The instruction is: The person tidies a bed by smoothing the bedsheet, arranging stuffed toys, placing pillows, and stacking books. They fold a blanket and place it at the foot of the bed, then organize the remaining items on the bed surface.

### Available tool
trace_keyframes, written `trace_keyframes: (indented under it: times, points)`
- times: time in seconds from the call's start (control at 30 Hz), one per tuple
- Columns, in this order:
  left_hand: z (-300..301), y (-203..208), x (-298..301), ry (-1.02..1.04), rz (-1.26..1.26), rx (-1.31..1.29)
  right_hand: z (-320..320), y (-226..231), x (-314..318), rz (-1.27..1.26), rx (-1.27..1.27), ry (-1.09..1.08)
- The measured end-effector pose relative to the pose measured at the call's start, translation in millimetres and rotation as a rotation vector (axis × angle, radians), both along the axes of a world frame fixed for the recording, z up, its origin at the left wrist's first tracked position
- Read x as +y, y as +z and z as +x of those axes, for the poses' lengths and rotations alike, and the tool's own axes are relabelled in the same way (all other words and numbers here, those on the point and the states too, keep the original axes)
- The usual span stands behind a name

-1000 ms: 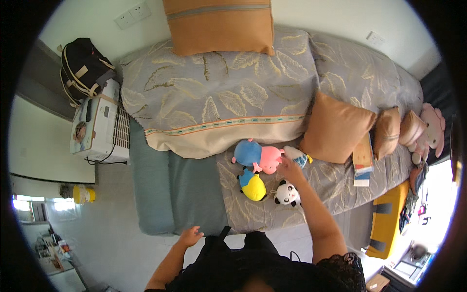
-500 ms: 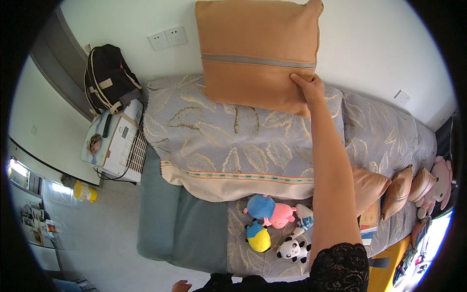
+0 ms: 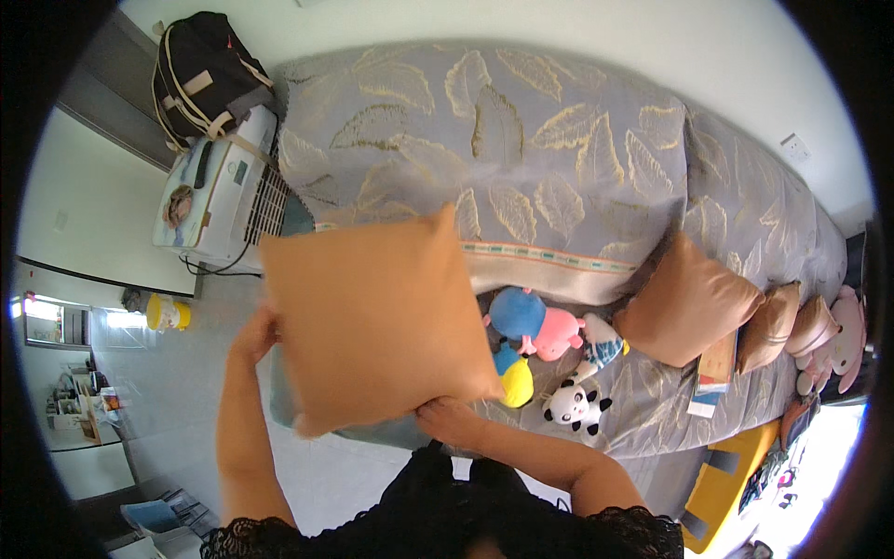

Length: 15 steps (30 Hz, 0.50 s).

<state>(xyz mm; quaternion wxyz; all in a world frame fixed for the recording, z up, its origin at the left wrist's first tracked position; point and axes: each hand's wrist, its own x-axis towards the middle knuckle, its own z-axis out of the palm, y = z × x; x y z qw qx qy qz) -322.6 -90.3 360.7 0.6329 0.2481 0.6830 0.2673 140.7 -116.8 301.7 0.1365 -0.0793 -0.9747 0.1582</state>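
Observation:
A square tan cushion is held up in front of me, above the near left part of the sofa, with its plain side in view. My left hand grips its left edge, fingers partly hidden behind it. At the bottom edge, my right hand is closed on the fabric near the lower right corner. Just right of the cushion, several plush toys lie on the seat: a blue and pink one, a blue and yellow one partly covered by the cushion, and a panda.
A leaf-patterned grey cover drapes the sofa back. More brown cushions, books and a pink plush line the right side. To the left stand a white appliance with a black backpack on it.
The tan cushion has come off the sofa back toward me and down to the left, its zipped side no longer showing. My left hand has risen to grip it too. The view has shifted.

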Motion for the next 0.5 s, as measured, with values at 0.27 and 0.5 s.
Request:
trace_keyframes:
  times: [0.27, 0.5]
  points:
    - [122.2, -155.4, -36.8, 0.372, 0.148, 0.559, 40.6, -95.1, 44.0, -0.693, -0.258, -0.836]
    - [90.3, -138.2, -25.3, 1.046, -0.048, -0.181, 0.3, -106.2, 120.6, -1.163, 0.063, -0.735]
